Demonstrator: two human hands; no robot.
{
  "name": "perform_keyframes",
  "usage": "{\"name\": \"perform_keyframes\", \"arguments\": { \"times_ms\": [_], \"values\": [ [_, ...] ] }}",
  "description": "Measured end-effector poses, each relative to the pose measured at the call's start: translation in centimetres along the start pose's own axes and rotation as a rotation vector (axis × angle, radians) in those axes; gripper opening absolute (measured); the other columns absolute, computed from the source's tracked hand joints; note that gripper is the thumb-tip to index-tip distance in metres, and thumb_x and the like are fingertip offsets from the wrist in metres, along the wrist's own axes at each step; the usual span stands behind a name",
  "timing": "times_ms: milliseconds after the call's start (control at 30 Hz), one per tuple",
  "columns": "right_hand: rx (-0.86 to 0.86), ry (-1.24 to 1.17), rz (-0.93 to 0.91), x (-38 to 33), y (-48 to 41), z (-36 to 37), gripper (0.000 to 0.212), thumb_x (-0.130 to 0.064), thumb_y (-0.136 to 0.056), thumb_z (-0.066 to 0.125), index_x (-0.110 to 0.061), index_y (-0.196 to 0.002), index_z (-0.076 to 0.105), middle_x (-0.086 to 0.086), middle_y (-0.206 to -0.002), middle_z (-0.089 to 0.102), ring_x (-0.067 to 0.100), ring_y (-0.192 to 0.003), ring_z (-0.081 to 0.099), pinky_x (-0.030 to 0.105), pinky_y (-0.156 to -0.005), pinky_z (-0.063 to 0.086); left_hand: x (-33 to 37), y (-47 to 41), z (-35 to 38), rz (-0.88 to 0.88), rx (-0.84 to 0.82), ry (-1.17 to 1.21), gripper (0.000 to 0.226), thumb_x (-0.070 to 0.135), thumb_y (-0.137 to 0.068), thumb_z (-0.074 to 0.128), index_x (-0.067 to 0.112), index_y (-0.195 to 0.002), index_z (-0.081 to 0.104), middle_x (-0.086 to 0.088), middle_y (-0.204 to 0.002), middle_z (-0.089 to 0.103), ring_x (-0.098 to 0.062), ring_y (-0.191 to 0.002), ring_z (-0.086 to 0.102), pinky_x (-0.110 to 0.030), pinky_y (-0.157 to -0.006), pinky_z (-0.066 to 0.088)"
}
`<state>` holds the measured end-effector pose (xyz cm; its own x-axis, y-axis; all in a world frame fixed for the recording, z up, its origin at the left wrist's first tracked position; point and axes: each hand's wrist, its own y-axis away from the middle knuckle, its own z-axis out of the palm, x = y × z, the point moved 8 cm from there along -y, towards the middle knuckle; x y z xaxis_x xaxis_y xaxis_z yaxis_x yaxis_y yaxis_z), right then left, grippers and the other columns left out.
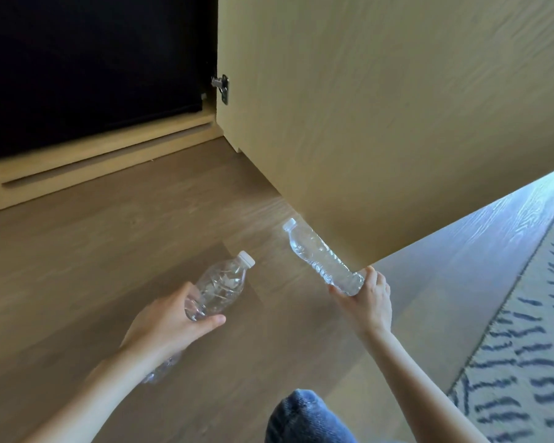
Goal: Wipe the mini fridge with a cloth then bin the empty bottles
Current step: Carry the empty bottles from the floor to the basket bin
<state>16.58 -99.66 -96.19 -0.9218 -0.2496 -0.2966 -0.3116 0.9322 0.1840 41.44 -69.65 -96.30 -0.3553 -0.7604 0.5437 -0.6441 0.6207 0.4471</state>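
Observation:
My left hand (170, 318) grips the base of a clear empty plastic bottle (223, 284) with a white cap, held just above the wooden floor. A second crushed clear bottle (320, 255) is held by its base in my right hand (367, 298), with its cap end pointing up and left beside the open cabinet door. Under my left forearm a third clear bottle (162, 369) lies on the floor, mostly hidden. The black mini fridge (87, 65) sits shut inside the wooden cabinet at top left. No cloth or bin is in view.
The open wooden cabinet door (381, 107) stands to the right of the fridge, its hinge (223, 87) at the inner edge. A patterned rug (525, 362) covers the floor at right. My knee in blue jeans (304, 417) is at the bottom.

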Motion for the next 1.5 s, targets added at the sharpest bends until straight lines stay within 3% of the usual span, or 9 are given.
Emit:
{"name": "perform_keyframes", "arguments": {
  "times_ms": [133,300,533,600,733,867,1200,1333,1500],
  "values": [
    [-0.055,-0.087,0.03,1.2,-1.1,1.1,0.085,-0.066,-0.07,0.071,-0.018,-0.135,0.045,-0.002,-0.136,0.05,0.023,-0.131,0.042,0.039,-0.098,0.046,-0.2,-0.2,0.2,-0.009,-0.008,-0.02,0.053,0.076,-0.066,0.066,0.039,-0.099,0.048,0.029,-0.089,0.059,0.007,-0.075,0.054,-0.02,-0.06,0.038],
    [-0.06,-0.102,-0.031,1.4,-1.1,1.8,0.052,-0.072,-0.063,0.059,-0.032,-0.094,0.046,-0.013,-0.098,0.051,0.018,-0.102,0.05,0.032,-0.072,0.038,-0.9,-0.4,0.9,-0.033,-0.031,-0.046,0.055,0.078,-0.064,0.065,0.04,-0.1,0.047,0.027,-0.089,0.06,0.004,-0.075,0.055,-0.022,-0.06,0.039],
    [-0.166,-0.047,0.019,2.2,4.0,1.9,0.056,-0.052,-0.068,0.075,-0.025,-0.102,0.04,-0.006,-0.102,0.046,0.021,-0.105,0.047,0.032,-0.079,0.04,-1.2,1.8,0.7,-0.097,-0.066,-0.012,0.046,0.08,-0.064,0.064,0.045,-0.089,0.044,0.028,-0.087,0.056,0.01,-0.073,0.049,-0.021,-0.057,0.035],
    [-0.228,-0.036,0.024,1.8,6.8,0.9,0.055,-0.046,-0.071,0.077,-0.02,-0.109,0.047,-0.004,-0.104,0.044,0.023,-0.107,0.046,0.031,-0.085,0.041,-1.0,4.0,-0.7,-0.141,-0.063,0.016,0.044,0.079,-0.063,0.065,0.046,-0.085,0.046,0.027,-0.085,0.057,0.012,-0.072,0.048,-0.022,-0.056,0.035],
    [-0.333,-0.034,-0.105,-2.6,11.7,-4.0,0.056,-0.041,-0.073,0.079,-0.018,-0.119,0.057,0.003,-0.105,0.046,0.03,-0.106,0.05,0.034,-0.089,0.046,0.2,9.6,-6.2,-0.236,-0.022,0.089,0.048,0.077,-0.063,0.068,0.039,-0.088,0.051,0.023,-0.088,0.063,-0.001,-0.077,0.058,-0.024,-0.06,0.041],
    [-0.357,-0.118,-0.193,-9.4,15.2,-12.4,0.056,-0.04,-0.071,0.079,-0.019,-0.118,0.056,0.001,-0.106,0.045,0.028,-0.107,0.05,0.037,-0.092,0.047,3.4,15.7,-14.2,-0.312,0.044,0.146,0.047,0.07,-0.067,0.072,0.032,-0.09,0.056,0.018,-0.087,0.066,-0.011,-0.082,0.063,-0.029,-0.067,0.046],
    [-0.331,-0.307,-0.296,-25.7,23.8,-46.0,0.064,-0.05,-0.07,0.074,-0.026,-0.124,0.052,-0.005,-0.112,0.047,0.019,-0.112,0.046,0.034,-0.094,0.045,20.6,35.1,-39.6,-0.358,0.141,0.32,0.055,0.08,-0.058,0.065,0.038,-0.093,0.055,0.017,-0.094,0.066,-0.004,-0.085,0.061,-0.026,-0.066,0.042],
    [-0.258,-0.383,-0.356,-30.8,27.8,-60.6,0.056,-0.051,-0.073,0.074,-0.024,-0.118,0.052,-0.009,-0.105,0.047,0.016,-0.104,0.045,0.031,-0.087,0.042,28.2,43.1,-50.4,-0.352,0.232,0.434,0.062,0.079,-0.055,0.065,0.033,-0.097,0.061,0.014,-0.093,0.07,-0.008,-0.09,0.065,-0.032,-0.078,0.049],
    [-0.23,-0.578,-0.437,-36.4,31.9,-73.5,0.055,-0.068,-0.07,0.064,-0.035,-0.113,0.057,-0.015,-0.1,0.061,0.005,-0.089,0.057,0.025,-0.073,0.045,35.5,50.2,-60.9,-0.259,0.395,0.568,0.064,0.079,-0.053,0.066,0.035,-0.098,0.062,0.023,-0.085,0.07,0.009,-0.08,0.064,-0.022,-0.068,0.042]
  ]
}}
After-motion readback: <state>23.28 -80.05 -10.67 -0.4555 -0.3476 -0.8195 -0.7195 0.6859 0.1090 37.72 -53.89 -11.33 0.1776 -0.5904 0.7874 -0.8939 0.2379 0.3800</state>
